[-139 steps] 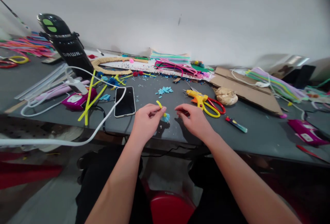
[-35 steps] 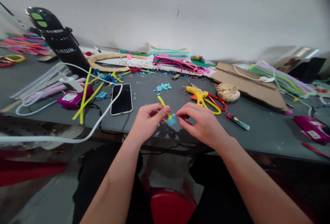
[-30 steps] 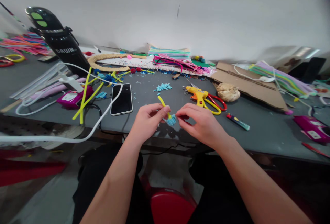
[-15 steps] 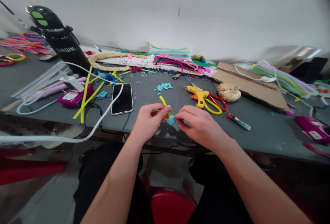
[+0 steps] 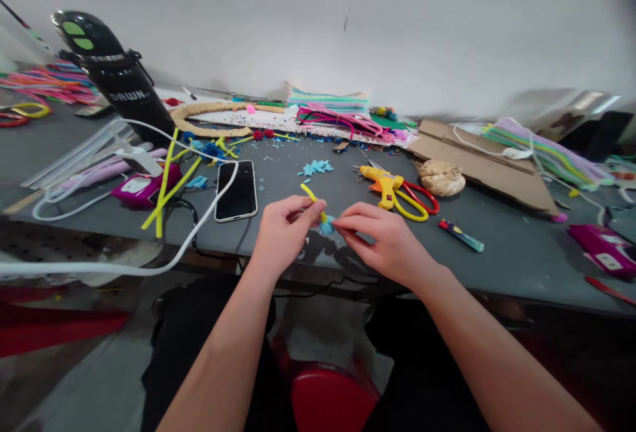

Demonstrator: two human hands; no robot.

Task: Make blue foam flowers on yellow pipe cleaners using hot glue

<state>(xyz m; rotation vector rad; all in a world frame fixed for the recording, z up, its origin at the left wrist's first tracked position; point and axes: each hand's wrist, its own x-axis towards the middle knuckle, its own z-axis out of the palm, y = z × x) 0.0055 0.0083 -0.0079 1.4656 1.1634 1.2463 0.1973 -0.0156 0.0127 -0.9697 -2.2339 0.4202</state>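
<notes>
In the head view, the left hand (image 5: 285, 230) had its grip clamped on a short, fuzzy yellow stem (image 5: 307, 193), whose free end rose tilted above the thumb. At the stem's lower end sat a small light-blue fuzzy tuft (image 5: 326, 226), above the near part of a dark grey tabletop (image 5: 507, 256). The right hand (image 5: 380, 236) had its fingertips together, pinched on the tuft's right edge.

The step in hand looked like setting or shaping blue pieces at the stem's end; the next move seemed to call for a steady left grip and a light press from the right, since the tuft looked soft and easily bent.

Just beyond the hands lay a loose pile of light-blue cut pieces (image 5: 318, 167). A yellow glue gun (image 5: 385, 187) lay against scissors with red and yellow handles (image 5: 420, 188), near the right hand and likely to crowd it. To the left, a thick white cable (image 5: 99, 269) crossed in front of a black-screened phone (image 5: 236, 193), the likeliest snag for the left arm. Nothing stood between the two hands except the work itself.
</notes>
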